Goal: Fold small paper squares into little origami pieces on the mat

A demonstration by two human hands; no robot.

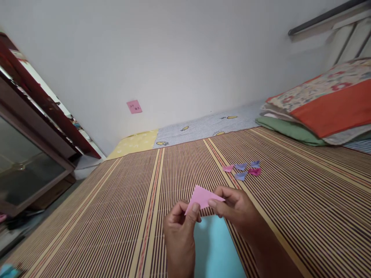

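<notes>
A pink sheet of paper (200, 196), folded into a triangle with its point upward, is held up between my two hands. My left hand (180, 227) pinches its lower left part, thumb in front and fingers behind. At the right corner, my right hand (236, 208) pinches it the same way. Beneath the hands, a light blue rectangular sheet (216, 247) lies on the striped mat, partly hidden by my left hand. Beyond my right hand sit several small folded paper pieces (240, 176) in pink, magenta and bluish purple.
The striped bamboo mat (121, 208) covers the surface up to a patterned cloth (197, 129) along the white wall. Folded bedding (327, 104) is piled at the right. A pink note (134, 107) is on the wall. A dark-framed glass door (23, 166) stands at the left.
</notes>
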